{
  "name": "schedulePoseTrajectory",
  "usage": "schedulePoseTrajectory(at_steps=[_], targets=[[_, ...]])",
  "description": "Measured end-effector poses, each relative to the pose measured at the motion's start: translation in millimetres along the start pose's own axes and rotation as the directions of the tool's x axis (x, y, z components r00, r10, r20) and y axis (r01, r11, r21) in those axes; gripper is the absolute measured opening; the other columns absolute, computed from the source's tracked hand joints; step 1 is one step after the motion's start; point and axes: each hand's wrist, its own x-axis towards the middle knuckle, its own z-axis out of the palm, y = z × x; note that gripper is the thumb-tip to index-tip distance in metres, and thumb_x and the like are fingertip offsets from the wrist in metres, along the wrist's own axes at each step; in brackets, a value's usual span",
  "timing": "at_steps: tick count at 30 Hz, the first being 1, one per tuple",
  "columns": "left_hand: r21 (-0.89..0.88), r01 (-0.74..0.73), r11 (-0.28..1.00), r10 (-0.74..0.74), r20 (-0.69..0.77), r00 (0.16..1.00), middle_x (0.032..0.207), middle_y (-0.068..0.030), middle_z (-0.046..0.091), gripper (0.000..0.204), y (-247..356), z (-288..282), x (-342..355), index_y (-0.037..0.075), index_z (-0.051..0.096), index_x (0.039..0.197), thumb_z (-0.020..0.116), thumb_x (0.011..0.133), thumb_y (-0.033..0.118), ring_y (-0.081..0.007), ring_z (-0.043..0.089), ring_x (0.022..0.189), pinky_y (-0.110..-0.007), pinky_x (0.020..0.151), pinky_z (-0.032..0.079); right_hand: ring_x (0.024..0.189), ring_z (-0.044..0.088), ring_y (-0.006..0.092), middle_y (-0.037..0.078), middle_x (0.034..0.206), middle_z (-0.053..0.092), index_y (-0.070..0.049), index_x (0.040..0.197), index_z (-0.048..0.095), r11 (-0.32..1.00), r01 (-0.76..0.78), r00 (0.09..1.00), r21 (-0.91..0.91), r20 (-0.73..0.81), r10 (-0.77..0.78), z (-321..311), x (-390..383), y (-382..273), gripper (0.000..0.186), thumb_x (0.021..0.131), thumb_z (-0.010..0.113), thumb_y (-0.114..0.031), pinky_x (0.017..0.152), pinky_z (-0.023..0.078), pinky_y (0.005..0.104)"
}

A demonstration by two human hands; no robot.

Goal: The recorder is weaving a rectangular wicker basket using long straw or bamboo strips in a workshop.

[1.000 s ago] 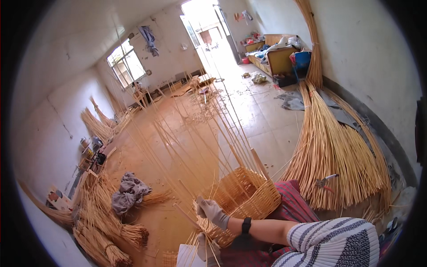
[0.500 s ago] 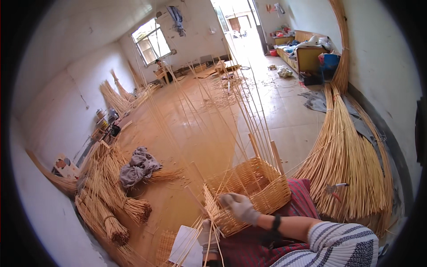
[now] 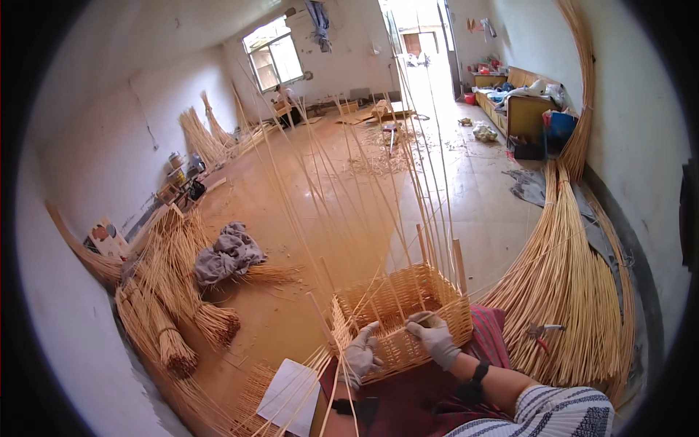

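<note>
The woven basket (image 3: 399, 358) sat at the person's lap, open side up, over a red striped cloth (image 3: 489, 335). That position probably put its near wall within easy reach of both gloves, with the cloth perhaps shielding the legs from the cane. Four stout wooden pegs stood at its corners, the near right one (image 3: 459, 266) upright, presumably to hold the walls square, while long thin rods rose well above the weave, seemingly left uncut. Pale loose strands (image 3: 320, 362) fanned out to the left of the near left corner, near a white sheet (image 3: 290, 397). The hands were apart, both at the near wall. The left hand (image 3: 360, 355) lay toward its left end, thumb raised, fingers bent; whether they pinched a strand could not be told. The right hand (image 3: 435, 340) came in from the lower right with its forearm slanted, fingertips bent over the top edge and pointing left; whether they gripped anything was likewise unclear.
</note>
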Motion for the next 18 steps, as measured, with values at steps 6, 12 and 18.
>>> schedulePoseTrajectory(at_steps=[6, 12, 18], targets=[[0.218, -0.107, 0.970, 0.178, -0.335, 0.925, 0.071, -0.0095, 0.062, 0.021, -28.2, 13.4, 4.2, 0.022, 0.064, 0.125, 0.051, 0.108, 0.025, -0.0156, 0.060, 0.048, -0.033, 0.042, 0.048, 0.110, 0.068, 0.0325, 0.027, 0.150, 0.048, -0.019, 0.155, 0.044, 0.417, 0.517, 0.805, -0.748, 0.258, -0.534, 91.3, 56.2, -84.6, 0.073, 0.088, 0.067, -0.004, 0.086, 0.058, 0.0372], [-0.126, -0.063, 0.990, 0.029, -0.251, 0.968, 0.075, -0.0072, 0.067, 0.029, -32.8, 18.8, 13.8, 0.018, 0.061, 0.130, 0.063, 0.104, 0.031, -0.0167, 0.062, 0.049, -0.032, 0.043, 0.049, 0.095, 0.073, 0.0221, 0.008, 0.092, 0.067, -0.015, 0.142, 0.043, 0.857, 0.515, 0.852, 0.032, -0.124, -0.508, -2.1, 25.7, -4.1, 0.042, 0.103, 0.057, -0.009, 0.063, 0.056, 0.0349], [-0.066, 0.044, 0.997, -0.067, -0.394, 0.916, 0.069, -0.0053, 0.065, 0.037, -12.2, 33.8, 12.5, 0.006, 0.064, 0.091, 0.073, 0.097, 0.041, -0.0136, 0.065, 0.051, -0.029, 0.042, 0.048, 0.088, 0.072, 0.0208, 0.006, 0.092, 0.066, -0.010, 0.122, 0.053, 0.986, 0.167, 0.979, -0.016, -0.113, -0.168, -17.3, -21.1, -23.1, 0.014, 0.112, 0.045, -0.015, 0.074, 0.056, 0.0336]])
